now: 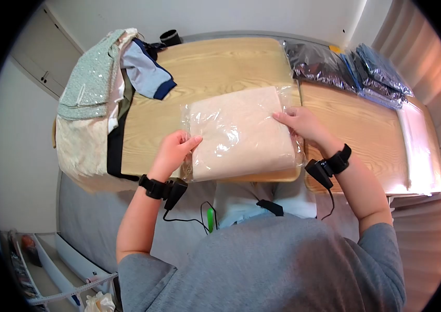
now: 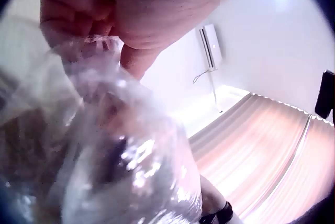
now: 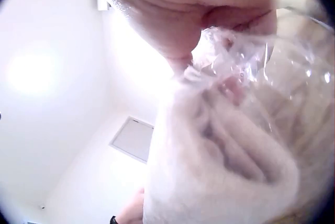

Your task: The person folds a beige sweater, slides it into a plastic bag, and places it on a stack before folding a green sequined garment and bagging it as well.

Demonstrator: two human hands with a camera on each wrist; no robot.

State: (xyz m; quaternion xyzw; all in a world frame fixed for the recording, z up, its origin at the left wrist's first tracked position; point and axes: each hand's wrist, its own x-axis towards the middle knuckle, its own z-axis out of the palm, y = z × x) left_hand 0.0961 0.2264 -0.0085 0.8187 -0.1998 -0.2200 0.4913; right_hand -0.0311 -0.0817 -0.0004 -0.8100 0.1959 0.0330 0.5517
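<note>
Cream folded cloth (image 1: 251, 151) in a clear plastic bag (image 1: 231, 136), centre of the frame, over the wooden tabletop (image 1: 220, 62); left hand (image 1: 171, 152) and right hand (image 1: 306, 125) pinch opposite sides between thumb and fingers, presumably keeping it flat.

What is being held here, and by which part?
A clear plastic bag of folded cream fabric, pinched at its opposite sides by both hands.
</note>
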